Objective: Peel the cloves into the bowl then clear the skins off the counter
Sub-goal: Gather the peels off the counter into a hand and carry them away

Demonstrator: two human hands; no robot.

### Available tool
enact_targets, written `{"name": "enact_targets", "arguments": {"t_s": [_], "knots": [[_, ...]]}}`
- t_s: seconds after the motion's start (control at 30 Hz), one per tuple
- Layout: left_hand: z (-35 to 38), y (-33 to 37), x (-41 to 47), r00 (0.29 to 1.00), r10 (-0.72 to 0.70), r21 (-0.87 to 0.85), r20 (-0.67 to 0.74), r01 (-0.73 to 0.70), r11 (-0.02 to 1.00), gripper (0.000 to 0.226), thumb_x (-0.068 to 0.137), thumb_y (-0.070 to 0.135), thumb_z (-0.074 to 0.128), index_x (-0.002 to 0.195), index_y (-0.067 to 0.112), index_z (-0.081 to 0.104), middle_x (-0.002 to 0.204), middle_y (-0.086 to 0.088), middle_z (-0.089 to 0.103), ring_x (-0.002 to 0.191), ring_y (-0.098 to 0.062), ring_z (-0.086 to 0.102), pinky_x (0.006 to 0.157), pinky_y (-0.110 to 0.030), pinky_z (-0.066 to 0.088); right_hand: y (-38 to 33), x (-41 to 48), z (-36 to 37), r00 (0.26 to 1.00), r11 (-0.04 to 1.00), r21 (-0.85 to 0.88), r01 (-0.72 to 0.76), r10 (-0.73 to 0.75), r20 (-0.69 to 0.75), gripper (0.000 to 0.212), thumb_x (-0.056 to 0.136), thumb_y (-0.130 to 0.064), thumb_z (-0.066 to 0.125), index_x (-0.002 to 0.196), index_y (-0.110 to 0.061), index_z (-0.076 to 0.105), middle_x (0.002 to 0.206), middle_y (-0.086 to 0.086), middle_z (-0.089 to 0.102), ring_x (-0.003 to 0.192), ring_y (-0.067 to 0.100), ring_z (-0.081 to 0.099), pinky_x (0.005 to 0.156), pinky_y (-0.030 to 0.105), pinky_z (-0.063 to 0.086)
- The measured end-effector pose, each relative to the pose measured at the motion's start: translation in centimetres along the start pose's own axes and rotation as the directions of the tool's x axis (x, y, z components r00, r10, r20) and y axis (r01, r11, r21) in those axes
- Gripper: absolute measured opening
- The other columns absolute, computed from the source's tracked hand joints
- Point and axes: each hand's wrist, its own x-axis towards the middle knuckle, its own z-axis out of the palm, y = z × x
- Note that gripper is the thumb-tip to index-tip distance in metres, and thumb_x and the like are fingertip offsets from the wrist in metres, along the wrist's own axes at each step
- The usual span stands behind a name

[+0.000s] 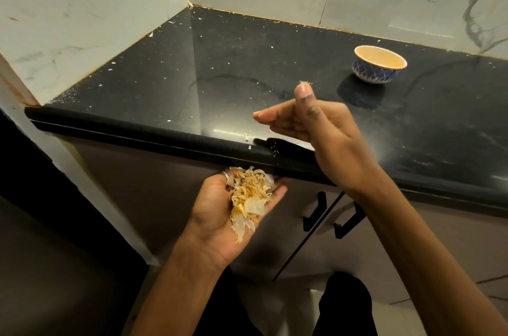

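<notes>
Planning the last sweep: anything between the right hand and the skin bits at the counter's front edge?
Nothing visible. The right hand hangs just above the skin bits on the counter; the bowl stands well behind.

Warm, dim light is cast from above; glare is caught on the glossy black stone desk (220,61); frame edges are bent.

Single head-worn wide-angle view. The camera looks forward and steeply down over the front edge of the counter (220,61), facing the corner where two tiled walls (82,6) meet. The left hand (210,208) and right hand (316,127) sit close beneath the lens, near centre frame; the cabinet doors (371,247) fall below the edge.
</notes>
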Motion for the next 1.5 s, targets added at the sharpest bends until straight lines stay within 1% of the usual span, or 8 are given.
{"name": "enact_targets", "arguments": {"t_s": [0.13,0.4,0.8,0.9,1.0,1.2,1.33,1.5], "knots": [[-0.5,0.2,0.2,0.996,0.023,0.000,0.090,-0.023,1.000,0.044,0.103,0.013,0.029,0.136,0.003,0.057,0.131,-0.021,0.064,0.121,-0.035,0.063,0.111,-0.050,0.041,0.4,-1.8,1.0,0.998,0.954,-0.292,0.062,-0.056,0.030,0.056,0.104,-0.049,0.031,0.113,-0.015,0.075,0.112,0.001,0.075,0.107,0.006,0.069,0.090,0.039,0.057],[-1.0,0.2,0.6,0.996,0.026,-0.032,0.080,-0.024,0.999,0.045,0.104,0.014,0.030,0.091,0.004,0.072,0.097,-0.016,0.072,0.089,-0.027,0.074,0.074,-0.038,0.061,0.0,-4.6,2.3,0.982,0.968,-0.188,0.168,-0.147,0.122,0.055,0.105,-0.043,0.034,0.112,-0.006,0.075,0.116,-0.001,0.074,0.113,0.005,0.067,0.089,0.035,0.058],[-1.3,0.3,0.5,0.999,0.017,-0.038,0.051,-0.015,0.999,0.030,0.100,0.014,0.036,0.098,0.001,0.064,0.088,-0.012,0.066,0.083,-0.022,0.067,0.071,-0.031,0.062,1.0,-4.3,3.1,0.931,0.843,-0.401,0.359,-0.293,0.219,0.041,0.107,-0.026,0.038,0.111,-0.004,0.072,0.113,0.006,0.074,0.108,0.017,0.069,0.090,0.036,0.056],[-1.2,0.0,0.5,0.997,0.036,-0.021,0.063,-0.035,0.999,0.036,0.100,0.012,0.033,0.091,0.000,0.067,0.088,-0.015,0.069,0.080,-0.024,0.072,0.068,-0.033,0.062,1.4,-4.6,3.6,0.962,0.934,-0.230,0.272,-0.271,0.039,0.045,0.106,-0.028,0.039,0.105,0.000,0.074,0.105,0.005,0.076,0.101,0.015,0.072,0.080,0.038,0.059],[-1.2,-0.4,0.7,0.994,0.055,-0.018,0.095,-0.053,0.998,0.046,0.102,0.011,0.028,0.111,0.000,0.071,0.118,-0.022,0.069,0.110,-0.033,0.068,0.092,-0.042,0.058,1.7,-5.2,4.6,0.931,0.982,-0.012,0.187,-0.181,-0.316,0.045,0.105,-0.027,0.040,0.099,0.001,0.074,0.099,0.005,0.077,0.098,0.017,0.073,0.083,0.036,0.059],[-0.9,-0.8,0.9,0.997,0.073,0.008,0.029,-0.073,0.997,0.048,0.101,0.010,0.025,0.131,-0.008,0.057,0.130,-0.030,0.061,0.120,-0.042,0.061,0.105,-0.050,0.048,2.4,-8.9,9.3,0.619,0.963,0.268,-0.029,0.227,-0.751,0.039,0.107,-0.025,0.043,0.084,-0.020,0.074,0.085,0.002,0.073,0.086,0.015,0.069,0.076,0.023,0.053],[-0.2,-0.9,0.2,0.992,0.122,0.012,-0.039,-0.122,0.992,0.048,0.102,0.014,0.032,0.100,-0.010,0.074,0.110,-0.029,0.070,0.103,-0.040,0.068,0.097,-0.048,0.050,3.1,-9.1,11.5,0.451,0.602,0.797,-0.047,0.725,-0.521,0.027,0.105,-0.023,0.045,0.102,-0.018,0.072,0.093,-0.002,0.077,0.090,0.010,0.073,0.078,0.023,0.054],[-0.4,-1.4,0.0,0.988,0.116,-0.018,-0.099,-0.119,0.993,0.043,0.102,0.021,0.036,0.113,-0.009,0.064,0.112,-0.032,0.068,0.104,-0.040,0.069,0.090,-0.047,0.058,3.0,-6.9,12.4,0.482,0.357,0.931,0.071,0.805,-0.346,0.033,0.104,-0.026,0.047,0.120,-0.007,0.069,0.111,0.015,0.075,0.105,0.026,0.072,0.099,0.045,0.054]]}}
